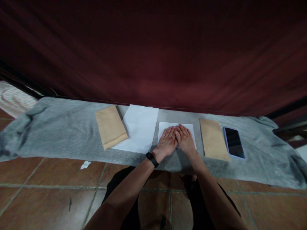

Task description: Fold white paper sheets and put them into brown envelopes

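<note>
My left hand (168, 141), with a black band on its wrist, lies flat on a small white paper (162, 127). Beside it my right hand (185, 139) rests flat on the same paper, and the two hands touch at the fingers. Parts of the paper are hidden beneath both palms. Larger white sheets (141, 127) lie to the left, partly under a brown envelope (110, 125) that has a folded lower edge. Another brown envelope (214, 139) lies to the right of my right hand.
A phone (234, 142) in a light purple case lies at the right, on the grey cloth (69, 131). A dark red surface (153, 64) rises behind the cloth. On the tiled floor is a crumpled white scrap (85, 164).
</note>
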Tool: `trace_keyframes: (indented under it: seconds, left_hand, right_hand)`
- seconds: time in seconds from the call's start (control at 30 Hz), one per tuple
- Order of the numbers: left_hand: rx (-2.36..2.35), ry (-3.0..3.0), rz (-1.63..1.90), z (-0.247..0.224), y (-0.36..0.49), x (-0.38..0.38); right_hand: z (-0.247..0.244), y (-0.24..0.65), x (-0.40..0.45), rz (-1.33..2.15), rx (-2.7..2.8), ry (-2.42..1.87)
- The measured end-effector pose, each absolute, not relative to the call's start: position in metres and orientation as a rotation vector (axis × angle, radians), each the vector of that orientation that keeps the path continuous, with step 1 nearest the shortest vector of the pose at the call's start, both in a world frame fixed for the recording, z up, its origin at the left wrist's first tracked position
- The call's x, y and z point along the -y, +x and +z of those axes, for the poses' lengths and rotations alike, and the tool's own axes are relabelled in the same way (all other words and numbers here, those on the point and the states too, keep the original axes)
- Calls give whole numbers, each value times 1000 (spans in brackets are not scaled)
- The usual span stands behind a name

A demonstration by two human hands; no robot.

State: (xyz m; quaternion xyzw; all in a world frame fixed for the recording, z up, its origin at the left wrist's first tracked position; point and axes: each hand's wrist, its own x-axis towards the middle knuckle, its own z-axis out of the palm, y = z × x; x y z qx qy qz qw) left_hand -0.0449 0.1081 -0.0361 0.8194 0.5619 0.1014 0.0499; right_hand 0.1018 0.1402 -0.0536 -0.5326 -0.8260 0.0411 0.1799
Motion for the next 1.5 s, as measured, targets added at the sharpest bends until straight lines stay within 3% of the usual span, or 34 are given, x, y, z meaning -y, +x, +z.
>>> trace_keyframes:
  seconds: [0.73,1.5]
  left_hand:
    - [-2058,2309,327,-41,-60,-128]
    - [-1921,2368,238,-33,-49,-121]
  right_hand:
    - [-56,122,-134,-122,2060,-1826]
    - [-27,161,-129,264,2034,-2025]
